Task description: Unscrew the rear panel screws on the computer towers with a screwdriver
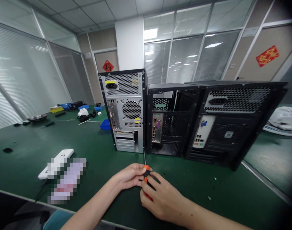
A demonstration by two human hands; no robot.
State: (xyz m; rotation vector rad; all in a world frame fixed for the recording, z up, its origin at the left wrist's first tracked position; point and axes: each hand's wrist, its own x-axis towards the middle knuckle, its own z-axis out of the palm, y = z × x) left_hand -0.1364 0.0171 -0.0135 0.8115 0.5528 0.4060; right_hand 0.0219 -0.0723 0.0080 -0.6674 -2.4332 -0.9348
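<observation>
Both hands hold a screwdriver (146, 171) with an orange and black handle. My right hand (160, 198) is wrapped round the handle. My left hand (130, 175) pinches its upper end. The thin shaft points up and away at the bottom rear corner of a silver computer case (125, 108), which stands upright with its back panel facing me. Whether the tip touches the case is too small to tell.
Two black computer cases (172, 118) (232, 121) stand right of the silver one on the green table (100, 159). A white device (57, 163) and a blurred patch lie at the left. Blue bins (105, 124) and small tools sit farther back. White equipment (284, 119) rests at the far right.
</observation>
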